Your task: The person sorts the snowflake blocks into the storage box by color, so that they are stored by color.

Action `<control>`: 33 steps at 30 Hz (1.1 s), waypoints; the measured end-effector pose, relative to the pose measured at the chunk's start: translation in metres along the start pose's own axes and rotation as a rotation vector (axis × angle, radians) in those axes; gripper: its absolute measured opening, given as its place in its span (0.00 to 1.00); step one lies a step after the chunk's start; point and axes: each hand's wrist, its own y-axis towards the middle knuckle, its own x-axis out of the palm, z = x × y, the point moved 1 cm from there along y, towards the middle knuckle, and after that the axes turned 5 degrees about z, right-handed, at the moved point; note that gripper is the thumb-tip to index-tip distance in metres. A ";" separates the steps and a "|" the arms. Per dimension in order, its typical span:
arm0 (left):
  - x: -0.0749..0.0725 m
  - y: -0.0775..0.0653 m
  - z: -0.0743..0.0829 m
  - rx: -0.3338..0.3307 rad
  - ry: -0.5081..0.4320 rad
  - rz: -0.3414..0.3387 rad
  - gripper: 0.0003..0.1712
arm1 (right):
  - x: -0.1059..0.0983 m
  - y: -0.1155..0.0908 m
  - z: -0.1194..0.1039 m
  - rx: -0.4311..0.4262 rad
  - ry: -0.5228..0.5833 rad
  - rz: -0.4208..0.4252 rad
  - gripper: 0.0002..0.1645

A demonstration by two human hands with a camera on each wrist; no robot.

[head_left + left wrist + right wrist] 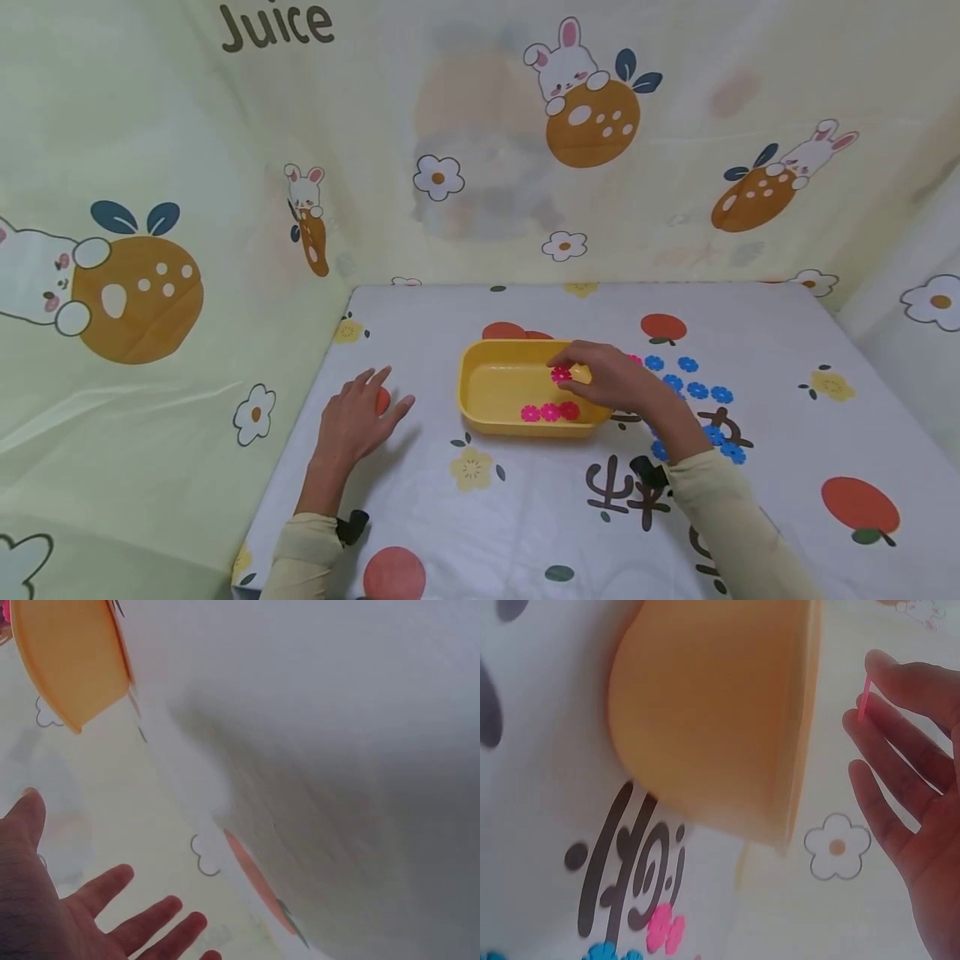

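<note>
A yellow plastic tray [495, 379] stands on the table, and several pink flower-shaped pieces [550, 412] lie inside it near its front wall. Over the tray's right part, my right hand [618, 379] pinches a pink flower piece [560, 375] between thumb and fingertips. The right wrist view shows that flower piece [865, 697] edge-on as a thin pink strip. To the left of the tray, my left hand [356, 421] hovers above the tablecloth with its fingers spread, holding nothing. In the left wrist view the left hand [67, 915] appears the same.
Several blue flower pieces [697, 390] are scattered right of the tray, some partly hidden by the right arm. A few pink pieces [660, 926] lie near them. The printed tablecloth [420, 508] meets a patterned curtain [487, 108] behind and at the sides.
</note>
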 end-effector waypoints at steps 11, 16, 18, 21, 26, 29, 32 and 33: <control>0.000 0.001 -0.001 0.000 -0.012 -0.004 0.49 | 0.016 0.023 -0.018 0.014 0.005 -0.073 0.26; -0.001 0.001 -0.001 -0.003 -0.016 -0.013 0.48 | 0.020 0.031 -0.028 -0.021 -0.029 -0.092 0.25; -0.002 0.001 -0.001 -0.008 -0.019 -0.016 0.48 | 0.022 0.034 -0.031 -0.029 -0.031 -0.095 0.25; -0.002 0.001 -0.001 -0.012 -0.020 -0.017 0.48 | 0.024 0.036 -0.034 -0.042 -0.025 -0.100 0.25; -0.001 0.000 -0.003 -0.015 -0.019 -0.017 0.48 | 0.030 0.041 -0.038 -0.055 -0.013 -0.117 0.24; 0.000 0.000 -0.004 -0.016 -0.019 -0.016 0.48 | 0.033 0.046 -0.041 -0.057 -0.010 -0.131 0.24; 0.000 0.000 -0.005 -0.013 -0.023 -0.012 0.48 | 0.035 0.051 -0.046 -0.062 -0.010 -0.139 0.23; 0.000 0.000 -0.005 -0.013 -0.024 -0.011 0.48 | 0.036 0.052 -0.047 -0.065 -0.009 -0.143 0.23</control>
